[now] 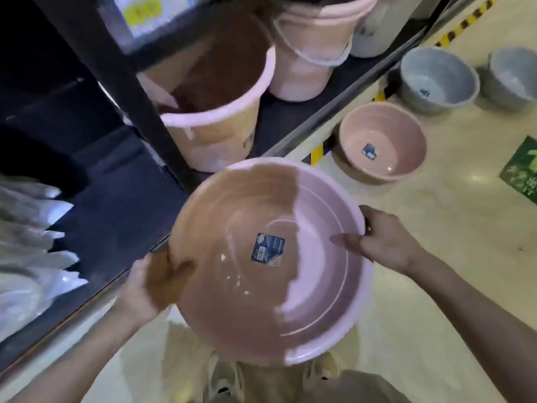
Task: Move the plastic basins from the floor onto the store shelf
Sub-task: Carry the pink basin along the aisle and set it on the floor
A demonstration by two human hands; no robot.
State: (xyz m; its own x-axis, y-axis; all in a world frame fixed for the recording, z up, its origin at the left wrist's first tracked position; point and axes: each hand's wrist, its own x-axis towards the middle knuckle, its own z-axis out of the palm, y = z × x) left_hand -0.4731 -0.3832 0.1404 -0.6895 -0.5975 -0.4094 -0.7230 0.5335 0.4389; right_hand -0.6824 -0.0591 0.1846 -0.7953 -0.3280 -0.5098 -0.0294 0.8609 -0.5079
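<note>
I hold a large pink basin [232, 301] in the air over the floor, right in front of the dark store shelf [116, 222]. A blue label is stuck in its bottom. My left hand [154, 283] grips its left rim and my right hand [383, 239] grips its right rim, thumb inside. A second pink basin [401, 135] stands on the floor by the shelf's edge. Two grey basins [438, 80] [514, 77] stand further along the floor.
Pink buckets [220, 112] [308, 53] stand on the lower shelf behind a black upright post [130, 91]. Silvery packaged goods [32, 251] lie at the left. A green floor sticker [523, 167] and yellow-black tape [465, 21] mark the beige floor. My shoes [226, 379] show below the basin.
</note>
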